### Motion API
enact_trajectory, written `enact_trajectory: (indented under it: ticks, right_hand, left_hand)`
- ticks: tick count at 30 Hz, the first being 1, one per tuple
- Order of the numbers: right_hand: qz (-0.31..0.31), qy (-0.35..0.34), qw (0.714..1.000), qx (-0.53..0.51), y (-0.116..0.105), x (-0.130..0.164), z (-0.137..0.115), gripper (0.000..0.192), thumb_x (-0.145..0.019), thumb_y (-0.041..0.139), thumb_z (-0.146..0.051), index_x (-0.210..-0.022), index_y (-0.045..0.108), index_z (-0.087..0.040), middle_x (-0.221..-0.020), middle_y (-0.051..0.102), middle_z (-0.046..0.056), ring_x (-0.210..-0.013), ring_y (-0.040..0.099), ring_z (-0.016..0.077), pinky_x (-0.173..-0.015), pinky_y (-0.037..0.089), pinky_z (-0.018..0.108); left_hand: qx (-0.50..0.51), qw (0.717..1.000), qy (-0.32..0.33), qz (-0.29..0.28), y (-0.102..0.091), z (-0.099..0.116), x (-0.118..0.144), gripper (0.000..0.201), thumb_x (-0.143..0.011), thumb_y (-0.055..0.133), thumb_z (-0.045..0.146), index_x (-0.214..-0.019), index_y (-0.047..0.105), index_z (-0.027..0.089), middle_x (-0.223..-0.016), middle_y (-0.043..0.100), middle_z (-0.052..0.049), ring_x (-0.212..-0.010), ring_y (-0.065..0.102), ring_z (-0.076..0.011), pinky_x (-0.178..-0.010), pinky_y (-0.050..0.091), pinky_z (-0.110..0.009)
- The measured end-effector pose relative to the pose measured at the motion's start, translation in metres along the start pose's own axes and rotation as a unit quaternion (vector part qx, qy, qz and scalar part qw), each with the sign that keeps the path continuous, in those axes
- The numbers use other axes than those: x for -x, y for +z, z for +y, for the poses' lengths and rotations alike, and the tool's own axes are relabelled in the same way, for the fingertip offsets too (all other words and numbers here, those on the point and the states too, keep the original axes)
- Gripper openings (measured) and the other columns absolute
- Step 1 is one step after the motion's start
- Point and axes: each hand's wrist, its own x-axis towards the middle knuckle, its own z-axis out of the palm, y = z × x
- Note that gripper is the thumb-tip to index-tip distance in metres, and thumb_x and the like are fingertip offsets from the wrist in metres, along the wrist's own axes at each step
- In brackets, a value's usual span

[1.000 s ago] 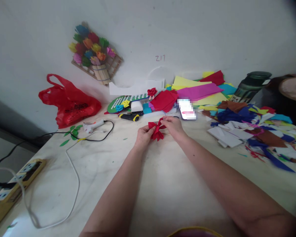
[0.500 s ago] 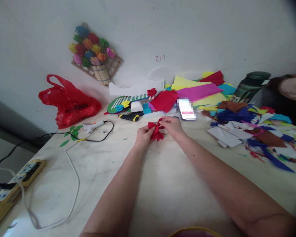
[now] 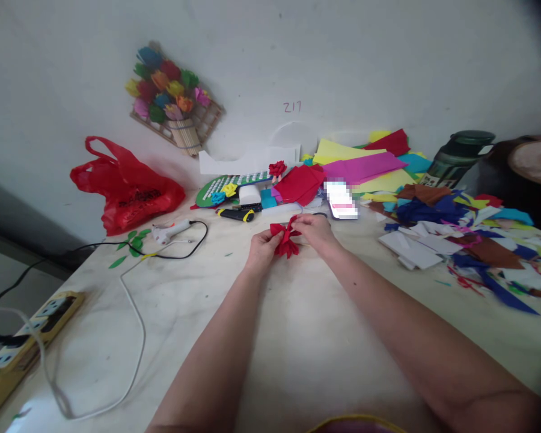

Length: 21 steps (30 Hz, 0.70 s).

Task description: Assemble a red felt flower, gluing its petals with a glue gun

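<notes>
A red paper flower (image 3: 288,242) with folded, pointed petals is held between my two hands, just above the table. My left hand (image 3: 263,247) pinches its left side between thumb and fingers. On the other side, my right hand (image 3: 314,230) pinches its upper right part with the fingertips. The fingers partly hide the red paper. Beyond my hands lie stacked red paper sheets (image 3: 300,184) and a phone (image 3: 341,201) with a lit, blurred screen.
Paper scraps (image 3: 460,234) cover the table's right side, with a dark green bottle (image 3: 458,157) behind. At left are a red plastic bag (image 3: 135,195), a glue gun (image 3: 171,231), green paper leaves (image 3: 135,242), trailing cables and a power strip (image 3: 36,337). A yellow-black utility knife (image 3: 235,214) lies ahead.
Almost nothing differs. My right hand has shifted very slightly, and both hands keep their pinch on the red paper flower.
</notes>
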Motion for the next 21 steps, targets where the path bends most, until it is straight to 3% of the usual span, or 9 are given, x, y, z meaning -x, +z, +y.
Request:
enact_trajectory:
  ticks: [9, 16, 21]
  right_hand:
    - [-0.009, 0.006, 1.0, 0.008, -0.0003, 0.0006, -0.0019, 0.011, -0.062, 0.066, -0.031, -0.062, 0.07, -0.021, -0.096, 0.071, 0.004, -0.089, 0.065, 0.0211, -0.088, 0.049, 0.036]
    - [0.001, -0.003, 1.0, 0.028, 0.0007, 0.0005, -0.0002, 0.01, -0.064, 0.063, -0.026, -0.057, 0.069, -0.022, -0.082, 0.072, 0.002, -0.08, 0.066, 0.0206, -0.083, 0.05, 0.036]
    - [0.031, -0.007, 0.997, 0.069, 0.0011, 0.004, -0.0062, 0.009, -0.065, 0.064, -0.028, -0.06, 0.069, -0.023, -0.095, 0.073, 0.002, -0.085, 0.066, 0.0215, -0.084, 0.05, 0.037]
  left_hand:
    - [0.012, 1.0, -0.003, 0.003, 0.0019, 0.0035, 0.0018, 0.029, -0.061, 0.077, 0.039, -0.073, 0.071, 0.013, -0.067, 0.066, -0.003, -0.061, 0.054, -0.0118, -0.062, 0.041, -0.024]
    - [-0.019, 1.0, 0.009, 0.005, 0.0026, 0.0046, 0.0025, 0.03, -0.063, 0.075, 0.039, -0.074, 0.071, 0.012, -0.068, 0.066, -0.003, -0.062, 0.054, -0.0119, -0.061, 0.042, -0.024]
    - [-0.058, 0.998, 0.021, 0.024, 0.0048, 0.0057, 0.0027, 0.03, -0.064, 0.072, 0.04, -0.075, 0.07, 0.012, -0.067, 0.066, -0.003, -0.061, 0.054, -0.0128, -0.061, 0.043, -0.025]
